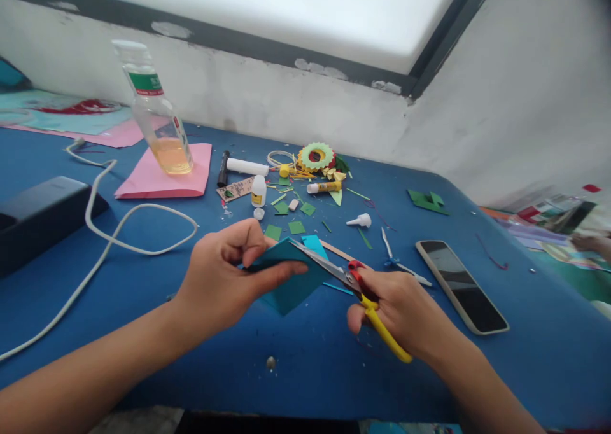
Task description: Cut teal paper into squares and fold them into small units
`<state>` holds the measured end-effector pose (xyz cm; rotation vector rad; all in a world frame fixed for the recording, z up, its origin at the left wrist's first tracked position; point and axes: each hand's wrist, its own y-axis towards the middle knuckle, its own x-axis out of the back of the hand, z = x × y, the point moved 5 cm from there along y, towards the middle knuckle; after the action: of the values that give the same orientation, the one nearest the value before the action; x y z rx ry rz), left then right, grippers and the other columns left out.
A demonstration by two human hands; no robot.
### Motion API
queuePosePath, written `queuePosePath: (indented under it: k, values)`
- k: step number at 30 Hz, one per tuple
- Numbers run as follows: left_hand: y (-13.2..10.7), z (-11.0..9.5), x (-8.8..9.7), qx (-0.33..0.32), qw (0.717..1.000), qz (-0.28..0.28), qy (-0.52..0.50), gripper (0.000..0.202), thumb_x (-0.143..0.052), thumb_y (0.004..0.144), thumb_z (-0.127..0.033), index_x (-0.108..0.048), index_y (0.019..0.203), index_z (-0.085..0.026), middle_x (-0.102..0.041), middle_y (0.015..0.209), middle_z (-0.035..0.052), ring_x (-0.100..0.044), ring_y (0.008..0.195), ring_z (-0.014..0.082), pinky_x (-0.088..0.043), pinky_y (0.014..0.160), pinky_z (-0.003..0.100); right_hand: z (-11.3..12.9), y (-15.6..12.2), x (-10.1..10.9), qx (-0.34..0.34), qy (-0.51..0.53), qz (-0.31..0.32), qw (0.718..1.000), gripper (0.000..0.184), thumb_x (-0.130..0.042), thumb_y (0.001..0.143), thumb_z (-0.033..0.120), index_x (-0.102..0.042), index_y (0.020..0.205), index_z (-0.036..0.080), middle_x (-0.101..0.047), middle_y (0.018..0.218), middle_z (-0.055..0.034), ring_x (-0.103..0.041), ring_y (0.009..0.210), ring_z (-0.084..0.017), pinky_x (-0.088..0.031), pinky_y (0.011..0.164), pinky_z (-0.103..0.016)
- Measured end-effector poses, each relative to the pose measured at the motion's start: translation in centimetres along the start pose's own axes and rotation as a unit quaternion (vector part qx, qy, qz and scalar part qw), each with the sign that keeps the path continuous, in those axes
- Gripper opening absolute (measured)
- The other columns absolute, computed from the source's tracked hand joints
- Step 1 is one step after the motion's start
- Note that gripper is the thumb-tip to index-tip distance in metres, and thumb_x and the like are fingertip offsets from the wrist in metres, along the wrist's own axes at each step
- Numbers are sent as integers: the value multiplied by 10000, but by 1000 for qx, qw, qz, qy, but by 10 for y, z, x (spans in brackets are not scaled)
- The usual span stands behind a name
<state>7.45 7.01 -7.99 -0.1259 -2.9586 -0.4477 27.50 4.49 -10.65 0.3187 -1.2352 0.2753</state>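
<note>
My left hand (233, 268) pinches a folded sheet of blue paper (291, 291) between thumb and fingers, held above the table. In my right hand (405, 300) is a pair of scissors (353, 282) with red and yellow handles. Their blades lie along the upper edge of the blue paper, tips near my left thumb; I cannot tell how far apart the blades are. Behind the sheet, a smaller blue paper piece (315, 246) rests on the table. Small green paper squares (296, 228) are scattered beyond it.
On the blue table (214, 370), a bottle of amber liquid (172, 151) stands on pink paper (198, 178), near a white cable (102, 249). A glue bottle (258, 192), glue stick (324, 187) and paper scraps lie ahead. A phone (463, 287) and compass-like tool (405, 268) are at right.
</note>
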Motion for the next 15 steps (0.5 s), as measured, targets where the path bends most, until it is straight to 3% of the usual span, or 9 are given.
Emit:
queuePosePath:
  k: [5, 10, 15]
  values:
    - [0, 1, 0, 8, 1000, 2, -9, 496, -712, 609, -178, -221, 537, -196, -421, 464, -78, -311, 405, 34, -283, 334, 125, 0, -2, -2, 7, 14, 20, 1000, 644, -229, 823, 703, -475, 534, 182, -503, 453, -11, -444, 407, -104, -291, 433, -227]
    - [1, 2, -1, 6, 1000, 14, -12, 493, -710, 611, -173, -223, 537, -193, -425, 471, -78, -300, 421, 35, -283, 348, 124, 0, 1, 0, 18, -56, -41, 997, 629, -273, 756, 765, -410, 523, 197, -480, 443, -5, -406, 386, -107, -255, 411, -237]
    - [0, 2, -3, 2, 1000, 26, -14, 489, -702, 622, -178, -221, 533, -193, -401, 465, -82, -278, 425, 36, -266, 347, 127, 2, 2, 3, 20, -62, -83, 994, 627, -300, 721, 791, -381, 512, 205, -459, 426, 7, -381, 364, -99, -236, 400, -235]
